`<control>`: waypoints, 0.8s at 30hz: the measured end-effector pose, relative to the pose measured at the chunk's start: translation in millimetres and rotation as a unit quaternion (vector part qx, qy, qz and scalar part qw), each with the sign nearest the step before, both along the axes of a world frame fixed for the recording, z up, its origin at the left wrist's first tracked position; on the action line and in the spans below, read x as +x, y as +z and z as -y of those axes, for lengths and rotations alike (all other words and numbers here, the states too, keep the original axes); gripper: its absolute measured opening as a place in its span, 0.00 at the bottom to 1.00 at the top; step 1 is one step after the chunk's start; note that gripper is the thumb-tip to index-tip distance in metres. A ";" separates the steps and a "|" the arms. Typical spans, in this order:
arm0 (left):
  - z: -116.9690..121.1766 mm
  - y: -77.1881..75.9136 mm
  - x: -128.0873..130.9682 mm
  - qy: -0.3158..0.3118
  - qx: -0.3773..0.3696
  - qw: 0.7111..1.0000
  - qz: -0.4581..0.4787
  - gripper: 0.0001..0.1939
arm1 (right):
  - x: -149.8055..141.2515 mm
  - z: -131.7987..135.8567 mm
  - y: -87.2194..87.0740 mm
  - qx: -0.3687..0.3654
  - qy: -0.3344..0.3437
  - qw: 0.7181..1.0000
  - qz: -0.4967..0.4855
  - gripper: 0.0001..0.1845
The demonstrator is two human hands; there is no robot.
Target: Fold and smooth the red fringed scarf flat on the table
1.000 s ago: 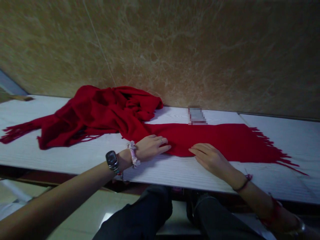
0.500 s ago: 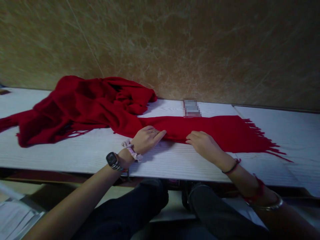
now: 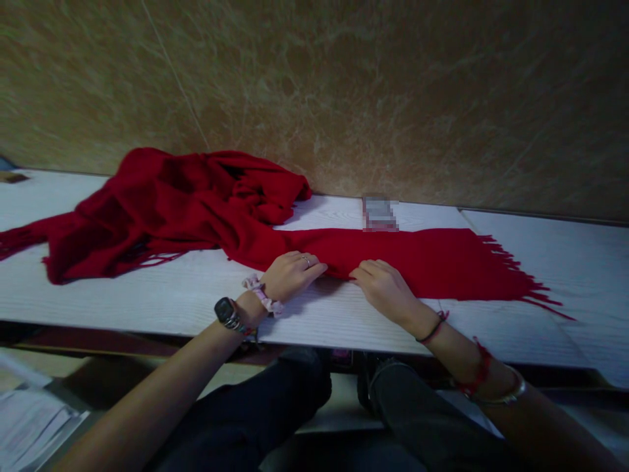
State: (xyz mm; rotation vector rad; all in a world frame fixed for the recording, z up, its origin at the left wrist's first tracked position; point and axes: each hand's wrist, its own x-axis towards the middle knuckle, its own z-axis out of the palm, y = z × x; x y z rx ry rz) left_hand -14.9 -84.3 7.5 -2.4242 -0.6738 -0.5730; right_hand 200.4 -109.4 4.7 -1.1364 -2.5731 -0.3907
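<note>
A red fringed scarf [image 3: 442, 262] lies along a white wood-grain tabletop [image 3: 167, 301]. Its right part is spread flat in a narrow strip, with the fringe at the right end; the left part is a crumpled heap. My left hand [image 3: 295, 272] grips the near edge of the strip around its middle, the fingers closed on the cloth. A short way to the right, my right hand [image 3: 386, 288] pinches the same edge, its fingertips together on the fabric. The undersides of both hands are hidden.
Behind the scarf, a small blurred rectangular object [image 3: 380, 214] lies near the marbled wall [image 3: 314, 98]. A brown item [image 3: 12, 177] sits at the far left edge. Papers [image 3: 34, 426] are below the table at the lower left, and my legs are under its front edge.
My right hand has slid left along the scarf's near edge, closer to my left hand. My left hand stays at about the same spot. The view has shifted slightly.
</note>
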 end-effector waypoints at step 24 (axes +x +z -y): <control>3.7 3.9 -33.3 0.046 -0.093 0.994 -0.036 0.15 | 11.1 2.0 -8.5 0.026 -0.017 0.998 -0.046 0.09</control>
